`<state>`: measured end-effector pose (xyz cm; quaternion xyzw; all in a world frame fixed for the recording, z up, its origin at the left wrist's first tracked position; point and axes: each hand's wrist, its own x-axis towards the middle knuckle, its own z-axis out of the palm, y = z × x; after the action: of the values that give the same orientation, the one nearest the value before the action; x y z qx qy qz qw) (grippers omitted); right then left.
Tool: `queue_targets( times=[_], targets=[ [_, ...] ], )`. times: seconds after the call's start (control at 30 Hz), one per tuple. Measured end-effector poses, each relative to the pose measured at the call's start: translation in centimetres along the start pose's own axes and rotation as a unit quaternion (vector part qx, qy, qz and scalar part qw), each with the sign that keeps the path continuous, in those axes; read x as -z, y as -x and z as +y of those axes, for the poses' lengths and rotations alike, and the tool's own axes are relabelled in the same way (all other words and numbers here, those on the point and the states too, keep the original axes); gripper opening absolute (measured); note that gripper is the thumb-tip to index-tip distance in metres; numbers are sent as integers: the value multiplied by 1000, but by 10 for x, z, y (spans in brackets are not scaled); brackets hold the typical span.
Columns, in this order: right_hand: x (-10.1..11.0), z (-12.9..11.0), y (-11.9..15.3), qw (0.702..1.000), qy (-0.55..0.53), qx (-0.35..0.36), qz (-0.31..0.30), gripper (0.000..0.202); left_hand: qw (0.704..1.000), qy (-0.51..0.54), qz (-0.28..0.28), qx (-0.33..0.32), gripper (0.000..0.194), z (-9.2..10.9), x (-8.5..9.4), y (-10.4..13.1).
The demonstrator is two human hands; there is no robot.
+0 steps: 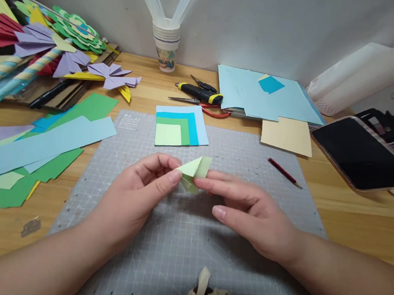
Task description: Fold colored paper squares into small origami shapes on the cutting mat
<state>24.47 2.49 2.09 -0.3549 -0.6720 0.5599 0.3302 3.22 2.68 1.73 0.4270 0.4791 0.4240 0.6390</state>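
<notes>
A small folded piece of pale green paper (191, 168) is held up over the grey cutting mat (190, 246). My left hand (143, 184) pinches its left corner between thumb and forefinger. On the other side, the fingertips of my right hand (250, 205) touch the paper's right edge from behind and below, its fingers stretched out and its thumb apart from the paper. Several flaps of the fold stand partly raised. Just beyond the hands lies a stack of square papers (182, 126) in pale green, green, blue and light blue, arranged from small on top to large beneath.
Paper strips and scraps (48, 150) lie at left, below folded paper flowers (52, 43). At the back are stacked paper cups (166, 46), a black-and-yellow cutter (199, 93), red-handled scissors (216, 112) and light blue sheets (264, 96). A pencil (284, 172) and a tablet (361, 152) are at right.
</notes>
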Motion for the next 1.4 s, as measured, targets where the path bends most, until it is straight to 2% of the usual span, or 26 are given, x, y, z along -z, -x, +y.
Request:
queue_targets(
  times=[0.07,0.17,0.23,0.3,0.37,0.43,0.63,0.73,0.83,0.93,1.0,1.07,1.13,1.23,1.4],
  targets=[
    [-1,2,1,1000,-19,0,9,38,1000,-5,9,1,11,1,1,-1],
    [-3,6,3,994,-60,-6,90,25,998,-51,23,-20,11,5,-1,-1],
    [-6,7,3,989,-87,-23,119,16,996,-89,9,-17,11,7,-4,-1],
    [-9,5,2,990,-85,-58,97,13,992,-127,-15,-8,10,8,-8,1],
    [-11,1,0,993,-53,-90,49,5,986,-165,-35,-7,9,8,-11,3],
    [-13,-2,-1,994,-21,-102,17,9,981,-192,-40,-11,8,6,-13,4],
    [-12,-1,0,995,62,-69,43,12,964,-256,-44,-50,10,4,-9,6],
    [-10,2,-1,986,153,29,57,6,930,-338,-49,-133,9,4,-8,8],
    [-10,3,-2,959,242,119,85,15,869,-421,-49,-256,11,4,-7,10],
    [-9,4,0,925,339,149,89,15,786,-512,-42,-344,14,2,-6,13],
    [-9,5,1,905,391,151,77,12,731,-571,-46,-372,15,1,-5,15],
    [-9,7,3,889,433,141,47,12,693,-611,-61,-378,17,-1,-4,17],
    [-9,8,4,874,469,126,16,18,679,-627,-81,-373,20,-3,-3,18],
    [-10,9,5,856,504,115,-4,25,676,-633,-107,-362,21,-6,-4,18],
    [-11,7,8,860,496,114,-21,23,683,-633,-117,-345,20,-8,-6,19]
  ],
)
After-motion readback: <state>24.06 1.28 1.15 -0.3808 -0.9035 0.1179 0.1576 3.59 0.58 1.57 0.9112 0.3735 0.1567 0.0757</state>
